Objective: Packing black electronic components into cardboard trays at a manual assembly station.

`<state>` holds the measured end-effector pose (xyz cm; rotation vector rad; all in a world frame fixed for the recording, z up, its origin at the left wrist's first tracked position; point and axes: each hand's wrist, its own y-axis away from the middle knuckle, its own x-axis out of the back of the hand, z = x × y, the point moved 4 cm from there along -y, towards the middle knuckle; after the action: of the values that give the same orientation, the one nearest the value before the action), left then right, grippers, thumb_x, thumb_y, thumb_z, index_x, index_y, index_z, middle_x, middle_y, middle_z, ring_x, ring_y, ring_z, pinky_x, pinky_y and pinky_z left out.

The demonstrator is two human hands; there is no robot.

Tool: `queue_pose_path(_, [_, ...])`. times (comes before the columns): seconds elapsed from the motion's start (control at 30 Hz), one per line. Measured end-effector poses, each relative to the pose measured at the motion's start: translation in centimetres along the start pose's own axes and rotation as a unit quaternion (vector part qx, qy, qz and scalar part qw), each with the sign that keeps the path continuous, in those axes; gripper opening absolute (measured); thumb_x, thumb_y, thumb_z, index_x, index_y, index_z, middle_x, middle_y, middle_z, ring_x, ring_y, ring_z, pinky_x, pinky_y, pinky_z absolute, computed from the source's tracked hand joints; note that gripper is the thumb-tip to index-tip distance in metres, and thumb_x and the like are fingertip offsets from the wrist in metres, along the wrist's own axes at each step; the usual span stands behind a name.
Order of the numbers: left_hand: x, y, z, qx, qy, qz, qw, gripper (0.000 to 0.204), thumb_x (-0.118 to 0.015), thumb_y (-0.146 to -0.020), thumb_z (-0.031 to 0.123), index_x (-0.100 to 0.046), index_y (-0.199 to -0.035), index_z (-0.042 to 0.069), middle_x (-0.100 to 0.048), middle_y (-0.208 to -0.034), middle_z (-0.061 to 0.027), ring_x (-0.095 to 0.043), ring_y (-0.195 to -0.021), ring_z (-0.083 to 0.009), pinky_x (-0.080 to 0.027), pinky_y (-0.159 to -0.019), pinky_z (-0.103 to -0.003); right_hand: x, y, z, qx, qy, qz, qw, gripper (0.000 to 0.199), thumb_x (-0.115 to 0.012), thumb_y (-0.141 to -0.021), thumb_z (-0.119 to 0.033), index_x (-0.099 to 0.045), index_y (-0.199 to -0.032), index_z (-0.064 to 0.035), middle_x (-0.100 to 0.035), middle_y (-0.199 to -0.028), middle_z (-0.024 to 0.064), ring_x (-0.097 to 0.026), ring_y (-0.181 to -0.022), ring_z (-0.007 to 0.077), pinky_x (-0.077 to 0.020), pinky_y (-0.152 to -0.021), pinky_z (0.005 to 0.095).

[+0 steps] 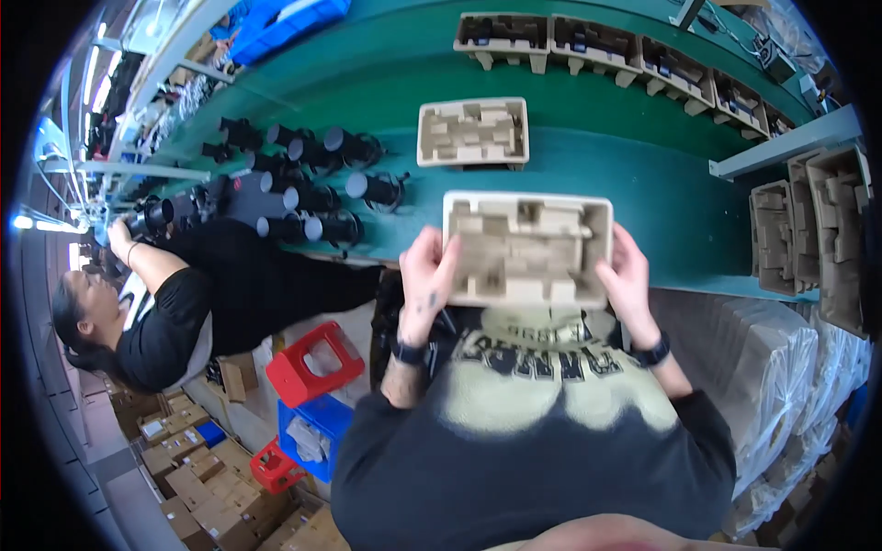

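Between my two hands I hold a beige moulded pulp tray (519,262), its hollowed side facing up, near the front edge of the green workbench. My left hand (427,274) grips its left end, thumb over the rim. At the right end my right hand (628,275) is closed on the rim in the same way. Just beyond it on the bench lies a second pulp tray (473,134) of the same kind; something dark shows under its near edge. The recesses of the held tray show nothing in them.
Several black cylindrical devices (333,228) with grey round tops stand on the bench to the left. A co-worker (175,303) handles a similar one. Filled pulp trays (597,41) line the back; stacked trays (838,239) stand at right. Red stool (314,363) and blue bin (317,436) sit below left.
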<state>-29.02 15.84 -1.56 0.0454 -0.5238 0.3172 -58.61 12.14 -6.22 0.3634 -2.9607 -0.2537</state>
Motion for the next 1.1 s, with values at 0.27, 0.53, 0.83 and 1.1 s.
queue_pose_path(0.27, [-1.4, -1.1, -3.5, 0.030, 0.106, -0.006, 0.994, 0.030, -0.052, -0.094, 0.019, -0.052, -0.069, 0.001, -0.041, -0.059, 0.0035, -0.034, -0.057, -0.0027, -0.027, -0.048, -0.021, 1.3, -2.1, 0.2, 0.000, -0.085, 0.067, 0.994, 0.057, -0.050, -0.077, 0.010, -0.042, -0.133, 0.0060, -0.062, -0.108, 0.0093, -0.059, -0.099, 0.0107, -0.0478, -0.083, 0.0226])
queue_pose_path(0.53, [-1.6, -1.3, -4.2, 0.024, 0.123, 0.091, 0.988, 0.038, -0.043, -0.098, 0.025, -0.053, -0.073, -0.001, -0.048, -0.059, 0.0013, -0.046, -0.058, -0.0071, -0.037, -0.052, -0.024, 5.2, -6.7, -4.5, 0.078, -0.208, 0.094, 0.970, 0.055, -0.055, -0.078, 0.000, -0.046, -0.132, 0.0044, -0.063, -0.102, 0.0068, -0.060, -0.094, 0.0111, -0.0469, -0.083, 0.0231])
queue_pose_path(0.83, [-2.5, 0.6, -3.9, 0.130, 0.182, -0.029, 0.974, 0.036, -0.044, -0.098, 0.026, -0.056, -0.075, 0.002, -0.050, -0.063, 0.0025, -0.046, -0.057, -0.0045, -0.034, -0.049, -0.020, 3.5, -4.2, -1.4, 0.029, -0.087, 0.026, 0.995, 0.054, -0.056, -0.078, 0.000, -0.046, -0.131, 0.0036, -0.063, -0.100, 0.0063, -0.059, -0.087, 0.0095, -0.0468, -0.078, 0.0224])
queue_pose_path(1.1, [-1.1, -0.7, -1.6, 0.103, 0.085, -0.029, 0.991, 0.031, -0.064, -0.086, 0.012, -0.046, -0.063, 0.001, -0.042, -0.052, 0.0036, -0.037, -0.051, -0.0039, -0.031, -0.045, -0.022, 2.9, -1.1, -4.1, 0.020, 0.005, 0.041, 0.999, 0.054, -0.054, -0.080, 0.004, -0.043, -0.133, 0.0050, -0.063, -0.102, 0.0074, -0.060, -0.081, 0.0108, -0.0480, -0.072, 0.0218])
